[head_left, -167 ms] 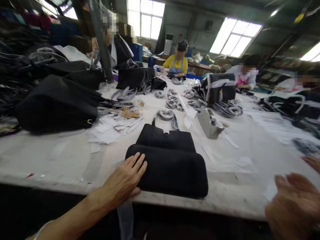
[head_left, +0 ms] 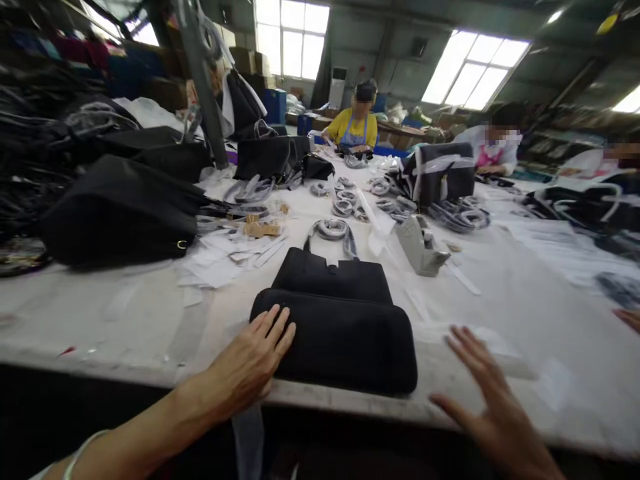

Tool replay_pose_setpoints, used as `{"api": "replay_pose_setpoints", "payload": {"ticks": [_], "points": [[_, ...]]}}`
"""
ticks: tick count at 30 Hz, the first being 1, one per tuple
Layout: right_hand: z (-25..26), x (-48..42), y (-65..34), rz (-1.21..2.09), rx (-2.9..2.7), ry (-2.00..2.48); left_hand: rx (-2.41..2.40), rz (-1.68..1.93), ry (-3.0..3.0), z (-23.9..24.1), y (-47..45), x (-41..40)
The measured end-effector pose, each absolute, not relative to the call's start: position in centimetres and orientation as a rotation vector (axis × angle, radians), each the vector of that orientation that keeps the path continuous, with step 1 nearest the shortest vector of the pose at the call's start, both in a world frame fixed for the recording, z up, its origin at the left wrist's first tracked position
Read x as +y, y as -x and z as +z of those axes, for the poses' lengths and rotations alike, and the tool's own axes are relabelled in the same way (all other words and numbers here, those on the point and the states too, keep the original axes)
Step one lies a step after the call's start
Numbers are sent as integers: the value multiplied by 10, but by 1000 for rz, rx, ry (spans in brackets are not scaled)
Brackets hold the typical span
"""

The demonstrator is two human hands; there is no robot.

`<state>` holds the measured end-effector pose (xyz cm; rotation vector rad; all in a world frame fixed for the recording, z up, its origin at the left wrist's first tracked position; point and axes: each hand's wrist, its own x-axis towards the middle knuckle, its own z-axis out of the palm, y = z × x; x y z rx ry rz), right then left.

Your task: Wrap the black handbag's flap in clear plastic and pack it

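A black handbag (head_left: 340,340) lies on the white table at its front edge, its base end toward me and its handle pointing away. My left hand (head_left: 263,343) rests on the bag's near left end, fingers stretched flat over the black surface; its thumb is mostly hidden. Right of the bag, my right hand (head_left: 485,393) is over the table edge with fingers spread and nothing in them, apart from the bag. Wrapped grey straps (head_left: 333,230) lie coiled at the handle. A small white piece (head_left: 332,264) covers the clasp area.
A grey tape dispenser (head_left: 423,247) stands behind the bag to the right. White paper slips (head_left: 215,257) lie to the left, beside a large black bag (head_left: 120,213). Several wrapped strap coils lie farther back. A co-worker's hand (head_left: 631,320) shows at the right edge; other people sit across the table.
My right hand has moved left from the right side toward the bag, its fingers now spread. My left hand and the handbag have stayed in place.
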<state>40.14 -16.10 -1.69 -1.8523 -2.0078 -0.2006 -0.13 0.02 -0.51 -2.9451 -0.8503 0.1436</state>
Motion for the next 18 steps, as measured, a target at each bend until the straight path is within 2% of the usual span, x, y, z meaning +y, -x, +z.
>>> {"api": "replay_pose_setpoints", "payload": {"ticks": [4, 11, 14, 18], "points": [[-32, -134, -377, 40, -2418, 1775, -722, 74, 2863, -11, 12, 1], [-34, -115, -395, 64, -2496, 1668, -660, 73, 3076, 4, 20, 28], [-37, -104, -400, 58, -2371, 1586, -787, -48, 3263, 17, 18, 50], [-27, -75, -402, 198, -2075, 1575, -1255, -190, 3466, 42, 8, 91]]}}
